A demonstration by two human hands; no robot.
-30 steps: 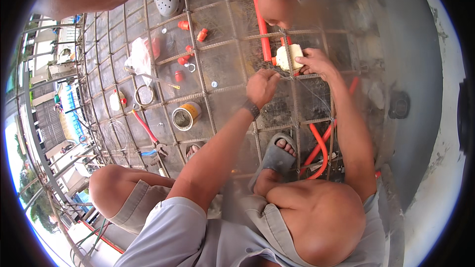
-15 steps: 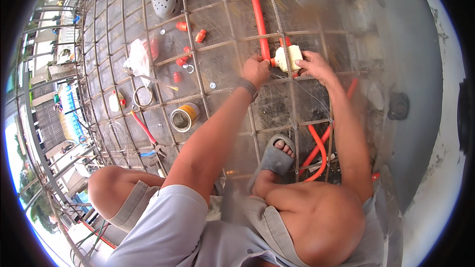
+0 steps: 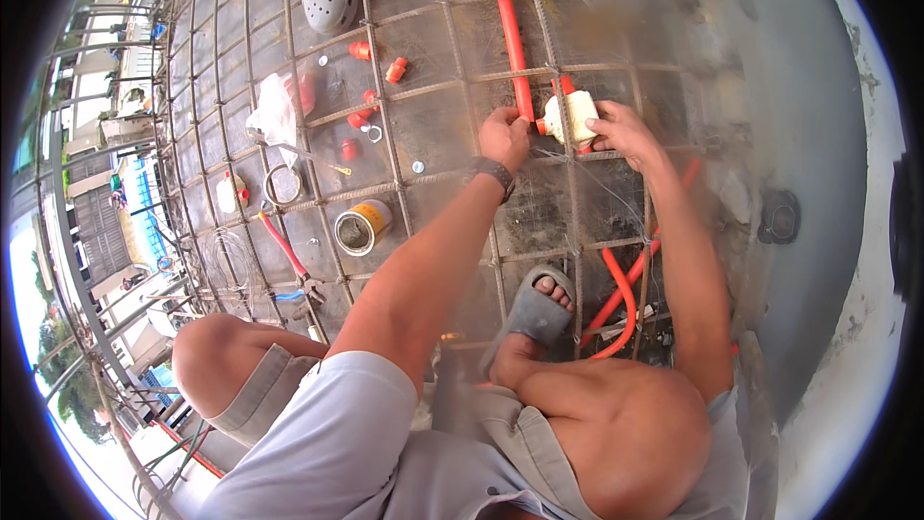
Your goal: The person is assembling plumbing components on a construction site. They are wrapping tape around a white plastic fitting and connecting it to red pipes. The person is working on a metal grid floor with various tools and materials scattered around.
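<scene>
Steel mesh [image 3: 433,164] carries an orange pipe [image 3: 508,29] running from twelve o'clock to a pale box [image 3: 576,116]. Left hand [image 3: 504,137] grips the pipe's end, right hand [image 3: 622,131] clasps the box; joint seemingly unfinished. Can [image 3: 362,227] at nine o'clock.

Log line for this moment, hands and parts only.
left hand: gripping orange conduit end | right hand: holding cream junction box | surface: rebar grid | nearby: open tin can

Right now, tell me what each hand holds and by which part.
Left hand grips the orange pipe at its near end; right hand holds the cream junction box by its right side.
</scene>
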